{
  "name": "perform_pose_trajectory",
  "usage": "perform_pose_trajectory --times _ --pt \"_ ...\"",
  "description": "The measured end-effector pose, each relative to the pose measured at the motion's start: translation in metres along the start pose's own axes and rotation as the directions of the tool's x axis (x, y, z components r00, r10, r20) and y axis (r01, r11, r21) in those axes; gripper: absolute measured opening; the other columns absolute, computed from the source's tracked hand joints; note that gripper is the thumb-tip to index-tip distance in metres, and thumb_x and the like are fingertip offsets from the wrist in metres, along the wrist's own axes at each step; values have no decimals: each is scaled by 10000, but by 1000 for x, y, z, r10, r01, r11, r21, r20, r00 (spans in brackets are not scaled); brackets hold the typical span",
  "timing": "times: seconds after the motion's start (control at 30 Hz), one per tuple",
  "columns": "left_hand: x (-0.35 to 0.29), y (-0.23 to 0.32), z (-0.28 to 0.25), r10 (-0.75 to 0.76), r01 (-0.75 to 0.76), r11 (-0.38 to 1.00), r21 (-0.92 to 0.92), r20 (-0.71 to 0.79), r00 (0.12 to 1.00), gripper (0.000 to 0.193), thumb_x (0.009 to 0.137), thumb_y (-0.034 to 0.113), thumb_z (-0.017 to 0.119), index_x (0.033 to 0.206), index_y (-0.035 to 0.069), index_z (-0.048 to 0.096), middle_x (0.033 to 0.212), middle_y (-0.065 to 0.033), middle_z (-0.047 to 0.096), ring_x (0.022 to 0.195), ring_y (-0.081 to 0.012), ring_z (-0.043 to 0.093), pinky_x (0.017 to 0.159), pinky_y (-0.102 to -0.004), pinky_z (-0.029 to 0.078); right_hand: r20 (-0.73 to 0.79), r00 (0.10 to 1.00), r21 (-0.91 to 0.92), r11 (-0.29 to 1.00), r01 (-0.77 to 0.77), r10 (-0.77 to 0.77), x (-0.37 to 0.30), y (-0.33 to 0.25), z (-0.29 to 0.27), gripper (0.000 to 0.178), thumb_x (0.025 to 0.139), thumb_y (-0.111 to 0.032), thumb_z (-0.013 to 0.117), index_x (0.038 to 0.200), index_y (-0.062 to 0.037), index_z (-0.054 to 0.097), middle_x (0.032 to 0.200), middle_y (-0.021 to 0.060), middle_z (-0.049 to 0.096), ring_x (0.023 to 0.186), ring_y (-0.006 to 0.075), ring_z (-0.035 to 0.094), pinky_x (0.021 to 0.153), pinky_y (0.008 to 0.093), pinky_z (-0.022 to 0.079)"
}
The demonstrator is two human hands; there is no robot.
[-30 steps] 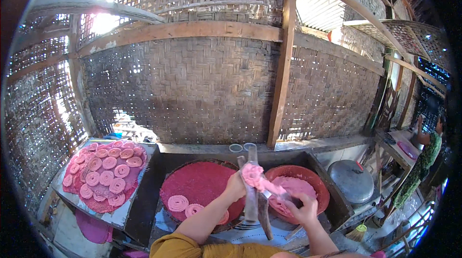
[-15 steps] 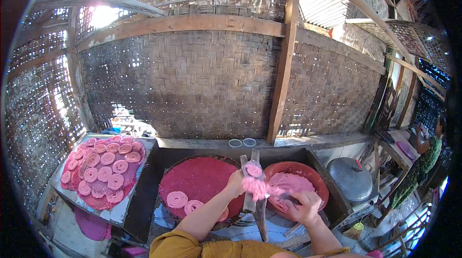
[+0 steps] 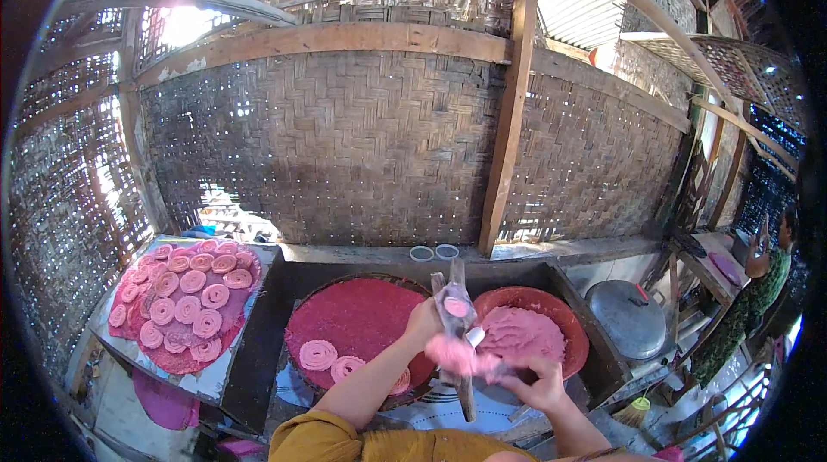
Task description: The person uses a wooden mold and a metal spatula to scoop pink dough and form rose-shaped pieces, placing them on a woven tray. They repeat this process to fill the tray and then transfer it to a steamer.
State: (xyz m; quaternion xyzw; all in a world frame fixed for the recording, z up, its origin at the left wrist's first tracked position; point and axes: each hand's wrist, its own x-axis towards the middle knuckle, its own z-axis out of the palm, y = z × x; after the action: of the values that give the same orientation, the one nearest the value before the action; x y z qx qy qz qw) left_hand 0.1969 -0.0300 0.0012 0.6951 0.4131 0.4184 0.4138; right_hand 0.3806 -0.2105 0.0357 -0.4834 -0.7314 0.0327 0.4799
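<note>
My left hand [image 3: 421,324] is closed around a wooden press [image 3: 455,294], a long upright timber tool with pink dough in its round opening. Against the press's lower part hangs a blurred lump of pink dough [image 3: 461,357], stretching across to my right hand [image 3: 541,384]. The right fingers are pinched at the end of that dough; whether a small tool is also between them cannot be made out. Beside the press a small white piece [image 3: 475,336] shows. Behind my right hand, a red basin [image 3: 579,337] holds a mass of soft pink dough [image 3: 521,333].
Left of my arm, a round tray with a deep pink sheet [image 3: 357,315] bears several dough coils [image 3: 319,356]. Farther left, a slanted board [image 3: 202,384] carries many more coils. Right of the basin stands a lidded metal pot [image 3: 626,321]. Another person [image 3: 758,290] stands at the far right.
My right hand has come down and slightly left, out of the basin's area. The pink dough has dropped lower along the press, whose upper end has tilted a little.
</note>
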Motion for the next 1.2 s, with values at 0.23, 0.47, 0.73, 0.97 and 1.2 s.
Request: perform_pose_trajectory --times 0.23,0.47,0.73,0.97,1.2 --pt "-15 28 -47 214 -129 624 -771 11 977 326 620 21 670 911 51 528 800 -52 548 709 -178 580 654 -338 507 -262 858 -477 714 -513 442 -5 38 -50 283 652 -302 658 806 -64 647 829 126 625 784 294 597 690 367 460" --pt "-32 64 -41 623 -322 271 -907 -90 777 295 578 52 719 808 32 536 839 -67 494 705 -230 593 837 -430 440 714 694 699 -141 -701 96 5 -29 50 948 593 -792 368 1250 -109 356 1046 167 519 900 288 512 696 368 431" --pt "-62 43 -95 595 -450 757 -474 214 774 839 570 151 775 1255 55 301 1196 -83 447 1183 -201 356 954 -395 315 460 885 802 -398 -446 -65 40 -49 33 745 639 -445 670 1206 -77 358 1052 204 474 660 194 552 350 208 399" --pt "-79 48 -112 460 -600 699 390 397 794 555 605 419 662 1082 164 537 1250 -31 437 1123 -146 436 1011 -350 212 142 986 848 503 -169 92 71 -79 34 935 637 -195 717 1331 -29 113 1163 191 409 895 278 556 773 337 458" --pt "-81 56 -104 567 -631 585 509 300 767 443 566 332 670 961 156 572 1042 -57 560 885 -232 564 772 -352 441 187 902 35 920 390 -390 74 -76 29 922 583 -264 765 1297 -84 208 1130 236 370 919 361 520 634 385 491"
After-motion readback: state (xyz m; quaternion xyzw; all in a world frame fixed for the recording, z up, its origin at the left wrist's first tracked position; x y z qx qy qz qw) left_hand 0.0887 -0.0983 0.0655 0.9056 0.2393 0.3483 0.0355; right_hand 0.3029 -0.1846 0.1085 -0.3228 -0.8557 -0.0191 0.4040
